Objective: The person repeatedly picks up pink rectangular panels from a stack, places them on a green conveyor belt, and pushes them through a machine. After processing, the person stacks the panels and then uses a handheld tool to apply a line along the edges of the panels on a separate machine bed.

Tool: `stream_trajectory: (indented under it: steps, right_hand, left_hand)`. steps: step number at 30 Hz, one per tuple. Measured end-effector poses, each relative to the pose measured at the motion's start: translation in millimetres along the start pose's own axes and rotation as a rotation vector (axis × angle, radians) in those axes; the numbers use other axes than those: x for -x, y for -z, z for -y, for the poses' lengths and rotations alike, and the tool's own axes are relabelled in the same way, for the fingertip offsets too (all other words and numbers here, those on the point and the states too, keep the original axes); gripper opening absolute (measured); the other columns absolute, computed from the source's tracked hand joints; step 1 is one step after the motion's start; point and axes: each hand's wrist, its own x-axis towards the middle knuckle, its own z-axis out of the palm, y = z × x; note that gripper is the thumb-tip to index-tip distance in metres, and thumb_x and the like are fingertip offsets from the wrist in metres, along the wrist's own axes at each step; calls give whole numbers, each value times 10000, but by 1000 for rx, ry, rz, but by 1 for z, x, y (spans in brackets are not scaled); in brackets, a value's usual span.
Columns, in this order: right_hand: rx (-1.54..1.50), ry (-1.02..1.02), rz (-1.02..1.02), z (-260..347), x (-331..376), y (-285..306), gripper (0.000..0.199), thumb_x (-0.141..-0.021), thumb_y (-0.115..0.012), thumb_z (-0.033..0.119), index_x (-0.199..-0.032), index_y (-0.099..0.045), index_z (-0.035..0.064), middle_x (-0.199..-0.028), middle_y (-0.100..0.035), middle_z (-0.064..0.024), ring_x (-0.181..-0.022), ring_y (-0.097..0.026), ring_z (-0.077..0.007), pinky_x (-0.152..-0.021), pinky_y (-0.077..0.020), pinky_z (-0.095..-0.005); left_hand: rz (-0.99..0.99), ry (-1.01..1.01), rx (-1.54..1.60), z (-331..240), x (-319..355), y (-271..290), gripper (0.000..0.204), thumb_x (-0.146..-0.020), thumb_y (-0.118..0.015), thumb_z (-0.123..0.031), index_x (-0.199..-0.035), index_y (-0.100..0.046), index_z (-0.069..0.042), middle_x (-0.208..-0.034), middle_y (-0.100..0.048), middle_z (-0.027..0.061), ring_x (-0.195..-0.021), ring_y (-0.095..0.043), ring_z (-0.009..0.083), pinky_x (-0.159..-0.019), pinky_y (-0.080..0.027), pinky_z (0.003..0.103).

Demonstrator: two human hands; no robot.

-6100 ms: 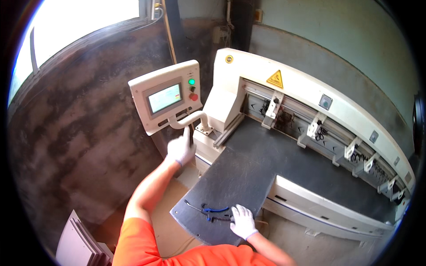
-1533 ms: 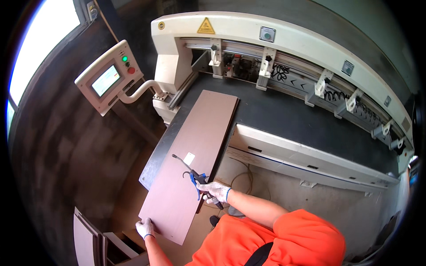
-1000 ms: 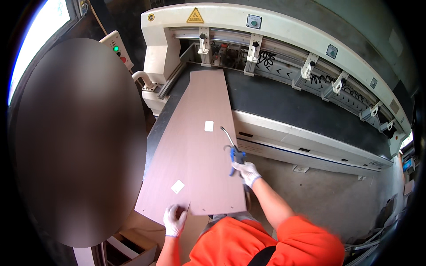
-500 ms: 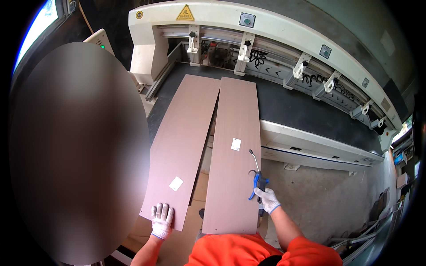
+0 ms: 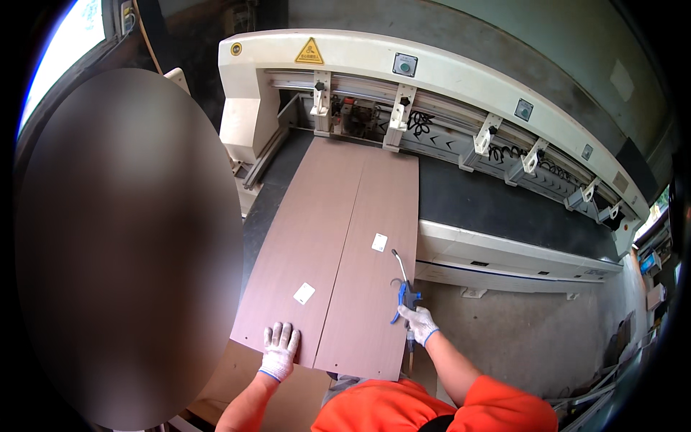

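a: left hand (image 5: 279,351)?
b: gloved in white, fingers spread, flat on the near end of the left panel (image 5: 306,248), right by the seam.

a: right hand (image 5: 418,323)?
b: also gloved, fist wrapped around the blue air blow gun (image 5: 404,291); thin metal nozzle aimed up and away, over the right edge of the right panel (image 5: 374,266).

a: panels?
b: two long brown boards, side by side, long edges touching, far ends tucked under the cream machine (image 5: 432,79), near ends overhanging the dark bed (image 5: 489,205). one small white label (image 5: 304,293) on the left board, another white label (image 5: 379,242) on the right.

a: elsewhere?
b: yellow warning triangle (image 5: 309,52) on the machine's housing, row of white clamps (image 5: 399,115) along the beam, window (image 5: 79,29) at upper left. orange sleeves (image 5: 432,407) at the lower edge. large blurred oval over the left side, nothing readable there.
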Motion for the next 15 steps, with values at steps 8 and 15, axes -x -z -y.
stream_trajectory:
  steps: [8,15]
  right_hand:
    - [53,45,-24,45,-26,-7,366,-832,-908,423,-772,-673,148,-685,-542,19,-584,-459,-112,-561,-377,-348]
    - [38,30,4,50,-41,-4,363,-838,-902,412,-801,-687,122,-706,-569,13,-570,-465,-123,-549,-389,-336]
  left_hand:
    - [299,-147,4,33,-28,48,941,-755,-669,-73,-1642,-359,-115,-1715,-295,217,-1606,-224,443,-1270,-134,676]
    - [350,-105,23,36,-59,73,919,-765,-692,-58,-1630,-409,-187,-1715,-343,141,-1601,-287,374,-1267,-177,663]
